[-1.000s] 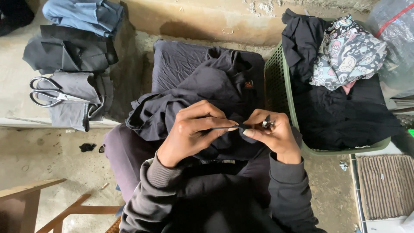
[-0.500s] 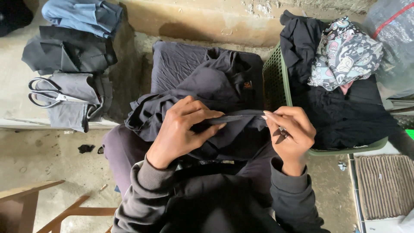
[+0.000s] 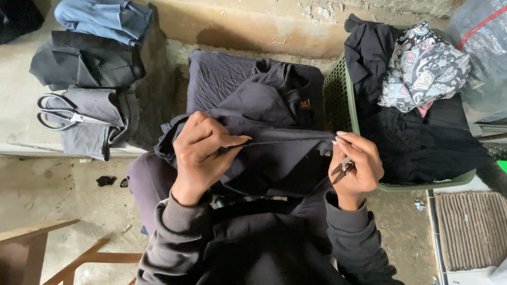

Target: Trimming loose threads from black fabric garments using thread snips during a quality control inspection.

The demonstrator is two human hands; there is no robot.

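- Left of the dark garment (image 3: 274, 158) on the lap, large scissors (image 3: 60, 112) lie on folded grey cloth, well apart from both hands.
- At the garment's near edge, the left hand (image 3: 203, 150) pinches one end of a taut seam running crosswise.
- Just right of the garment, the right hand (image 3: 356, 163) grips the seam's other end, small snips (image 3: 342, 170) tucked in its palm, beside the green basket (image 3: 338, 100).

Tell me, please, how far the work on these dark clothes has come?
Done, it seems: folded garments lie stacked at the left, with large scissors resting on one. In hand: the left hand and right hand stretch an edge of a dark garment; the right also holds small snips. Probably left: clothes heaped in the green basket.
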